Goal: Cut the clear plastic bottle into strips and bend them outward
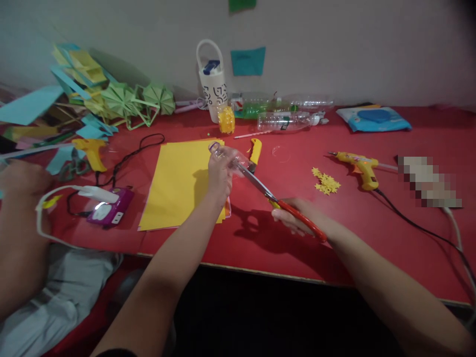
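Note:
My left hand (220, 176) is closed around a clear plastic bottle top (240, 159), its neck ring pointing up and away from me. In my right hand (297, 218) is a pair of scissors (293, 213) with red handles. The scissor blades reach up and left to the cut edge of the plastic; whether they are biting into it I cannot tell. Beneath my left forearm lies a stack of yellow paper (178, 183). A yellow box cutter (255, 152) rests on the table just behind the bottle piece.
Yellow paper stars (326, 181) and a yellow glue gun (357, 164) with a trailing cord are on the right. Plastic bottles (284, 121) lie at the wall beside a white tumbler (213, 89). A purple power strip (111, 208) and another person's arm (22, 223) are at left.

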A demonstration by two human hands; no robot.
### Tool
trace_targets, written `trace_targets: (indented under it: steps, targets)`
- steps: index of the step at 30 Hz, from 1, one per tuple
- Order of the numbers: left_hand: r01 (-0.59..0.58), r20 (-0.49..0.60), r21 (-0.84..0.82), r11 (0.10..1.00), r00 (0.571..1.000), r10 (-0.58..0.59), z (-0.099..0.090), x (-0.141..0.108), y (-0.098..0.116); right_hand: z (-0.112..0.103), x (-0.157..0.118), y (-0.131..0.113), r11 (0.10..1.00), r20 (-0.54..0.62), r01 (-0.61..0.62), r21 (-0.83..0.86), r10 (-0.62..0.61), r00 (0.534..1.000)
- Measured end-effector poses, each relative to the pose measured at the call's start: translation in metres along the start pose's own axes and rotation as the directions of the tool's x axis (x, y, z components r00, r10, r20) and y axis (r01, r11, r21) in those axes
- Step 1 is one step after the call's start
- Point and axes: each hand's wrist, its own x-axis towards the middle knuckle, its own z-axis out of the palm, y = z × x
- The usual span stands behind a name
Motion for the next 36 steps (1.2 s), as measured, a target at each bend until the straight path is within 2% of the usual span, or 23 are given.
trace_targets:
  steps: [7,15,22,30,36]
  targets:
    - [-0.022,-0.024,-0.025,0.999,0.999,0.022,0.004,-0.003,0.003,0.000,-0.001,0.000,1.000,-0.009,0.016,-0.006,-0.016,1.000]
    - [-0.030,-0.024,-0.046,0.999,0.999,0.029,0.003,0.001,0.000,0.006,0.002,0.000,0.995,-0.065,-0.070,0.065,0.074,0.995]
    - [-0.061,-0.028,-0.080,0.995,0.998,0.059,0.001,0.003,-0.001,0.007,0.003,-0.003,0.990,-0.056,-0.123,0.066,0.127,0.990]
    - [-0.079,0.029,-0.038,0.996,0.996,0.080,0.006,-0.001,0.004,0.005,0.004,0.006,0.997,-0.027,-0.026,0.068,0.028,0.999]
    - [-0.111,0.042,-0.045,0.993,0.993,0.113,0.014,-0.006,0.004,0.005,0.003,0.005,0.999,-0.018,-0.015,0.047,0.016,1.000]
